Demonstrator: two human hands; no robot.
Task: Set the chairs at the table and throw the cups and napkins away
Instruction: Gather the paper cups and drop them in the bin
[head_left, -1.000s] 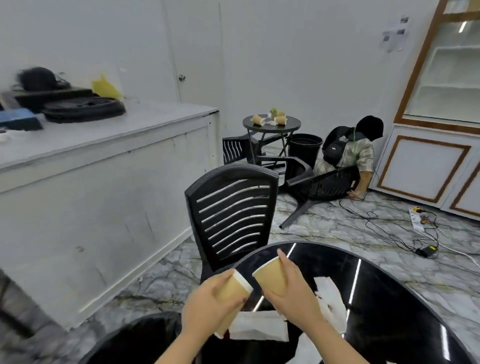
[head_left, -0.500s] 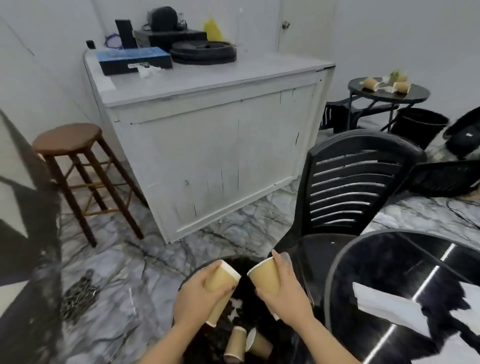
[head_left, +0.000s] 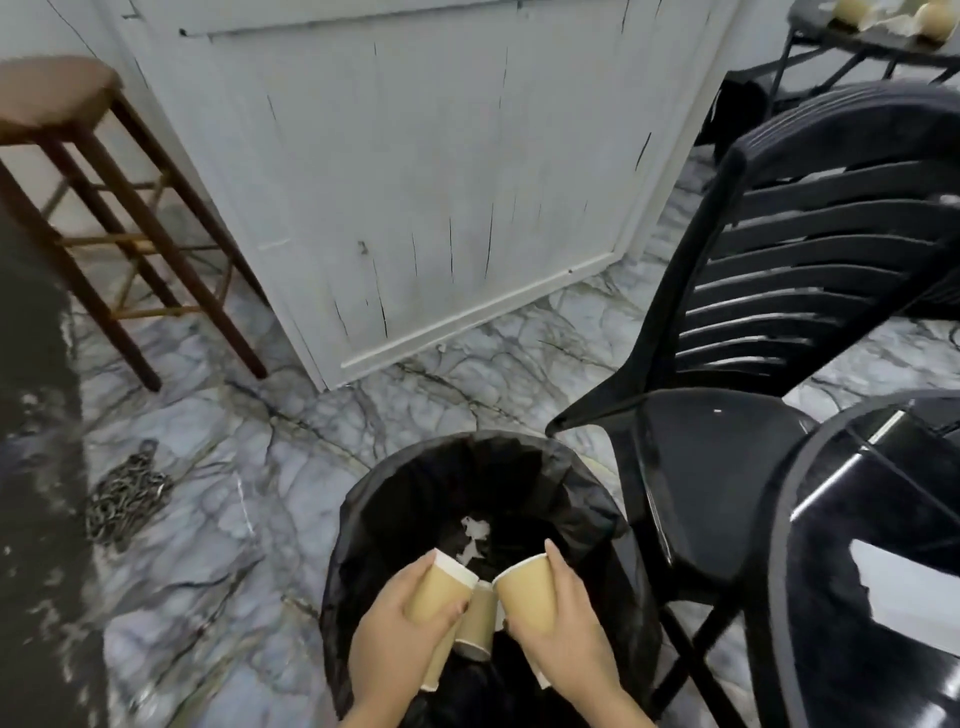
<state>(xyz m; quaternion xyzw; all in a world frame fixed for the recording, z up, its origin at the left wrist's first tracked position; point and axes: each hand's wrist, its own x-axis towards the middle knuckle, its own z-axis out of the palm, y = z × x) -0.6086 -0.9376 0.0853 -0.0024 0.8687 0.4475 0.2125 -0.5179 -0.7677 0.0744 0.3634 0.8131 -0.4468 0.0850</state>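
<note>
Each hand (head_left: 400, 631) (head_left: 569, 631) holds a paper cup (head_left: 441, 592) (head_left: 527, 595) over the bin (head_left: 587, 499).

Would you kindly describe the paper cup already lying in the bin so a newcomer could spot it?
Find the black-lined bin on the marble floor beside the black chair. Two hands hold tan cups over it; between the left-hand cup and right-hand cup lies the loose cup. It alone is unheld.

No readable text, no labels, brands, numbers or signs on anything in view
</note>
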